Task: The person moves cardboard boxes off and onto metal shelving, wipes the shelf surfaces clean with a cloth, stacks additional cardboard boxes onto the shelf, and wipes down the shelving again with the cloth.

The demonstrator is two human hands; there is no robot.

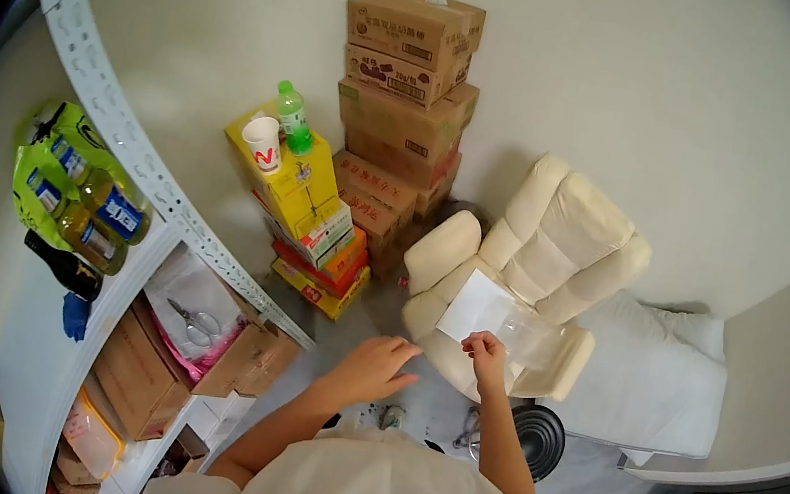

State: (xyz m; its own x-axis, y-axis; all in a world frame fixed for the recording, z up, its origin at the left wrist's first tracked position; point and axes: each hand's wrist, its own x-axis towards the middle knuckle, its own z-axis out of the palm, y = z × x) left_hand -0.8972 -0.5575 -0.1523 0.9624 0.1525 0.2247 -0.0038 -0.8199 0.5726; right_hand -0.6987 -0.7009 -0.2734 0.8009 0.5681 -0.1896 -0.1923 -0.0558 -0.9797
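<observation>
At far L, floor space is being taken up by a white metal shelf unit. Nr the back wall, a tall box stack is being shown, w/ a cream armchair being seen to its R. Beside the armchair, a corner is being filled by a white cushion. Btwn shelf unit & box stack, a yellow box is being held up by other boxes. On a shelf, an open carton is being stored. Nr the armchair, a black stool is being partly hidden by the R forearm.

On the armchair seat, white paper is being flanked on its R by clear plastic. The left hand is being held out over the floor, apart from the paper, fingers loosely extended, thumb apart, nothing visibly gripped. The right hand is being held at the paper's near edge, fingers curled & bunched; can't tell if paper or plastic is being gripped.

Atop the yellow box, a green bottle is being stood by a paper cup. Above the open carton, scissors are being displayed.
</observation>
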